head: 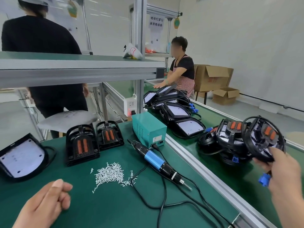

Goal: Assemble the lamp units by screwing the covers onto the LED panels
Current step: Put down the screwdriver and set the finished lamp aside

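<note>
My right hand grips a black lamp unit with orange parts and a coiled cable, lifted over the conveyor at the right; a blue plug hangs below the hand. My left hand hovers over the green mat at the lower left, fingers curled, holding nothing. A pile of small silver screws lies on the mat. The blue-and-black electric screwdriver lies to their right. Two stacks of black covers stand behind the screws. An LED panel rests at the left.
A teal power box sits behind the screwdriver, its cables trailing over the mat. More lamp units and LED panels are heaped on the conveyor. Two people work beyond a metal shelf. Cardboard boxes stand at the back right.
</note>
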Demonstrator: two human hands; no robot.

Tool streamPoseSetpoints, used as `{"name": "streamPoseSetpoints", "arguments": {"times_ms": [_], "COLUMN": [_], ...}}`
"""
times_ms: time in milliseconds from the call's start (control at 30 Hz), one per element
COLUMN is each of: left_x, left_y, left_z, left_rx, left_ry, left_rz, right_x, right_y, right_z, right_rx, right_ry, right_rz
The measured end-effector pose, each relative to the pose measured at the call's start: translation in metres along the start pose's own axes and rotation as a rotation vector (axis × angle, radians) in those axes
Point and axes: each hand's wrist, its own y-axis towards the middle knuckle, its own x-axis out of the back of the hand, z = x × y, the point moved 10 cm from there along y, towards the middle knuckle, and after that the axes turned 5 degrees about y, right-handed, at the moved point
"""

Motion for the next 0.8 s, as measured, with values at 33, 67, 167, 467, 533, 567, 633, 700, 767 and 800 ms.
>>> {"name": "streamPoseSetpoints", "arguments": {"times_ms": [33, 67, 167, 467, 533, 567, 633, 700, 767, 800], "left_x": [0.0, 0.0, 0.004, 0.013, 0.012, 0.013, 0.012, 0.012, 0.012, 0.011], "left_y": [0.0, 0.0, 0.003, 0.013, 0.014, 0.014, 0.014, 0.014, 0.014, 0.014], "left_z": [0.003, 0.007, 0.018, 0.039, 0.043, 0.044, 0.045, 0.045, 0.044, 0.043], "left_rx": [0.005, 0.012, 0.029, 0.05, 0.064, 0.064, 0.065, 0.067, 0.069, 0.065], "left_ry": [0.002, -0.003, -0.018, 0.076, 0.063, 0.067, 0.07, 0.068, 0.067, 0.071], "left_rz": [0.015, 0.029, 0.042, 0.002, 0.008, 0.013, 0.021, 0.017, 0.014, 0.013], "right_x": [0.003, 0.005, 0.009, 0.026, 0.029, 0.03, 0.033, 0.039, 0.045, 0.044], "right_y": [-0.002, -0.003, -0.001, 0.033, 0.034, 0.033, 0.029, 0.029, 0.037, 0.036], "right_z": [0.001, 0.002, 0.001, -0.035, -0.027, -0.022, -0.009, -0.003, 0.0, 0.004], "right_rx": [0.012, 0.026, 0.055, -0.02, 0.048, 0.098, 0.185, 0.208, 0.225, 0.235], "right_ry": [-0.047, -0.087, -0.113, -0.13, -0.18, -0.218, -0.302, -0.348, -0.378, -0.393], "right_rz": [-0.024, -0.046, -0.064, -0.091, -0.12, -0.137, -0.171, -0.196, -0.193, -0.182]}}
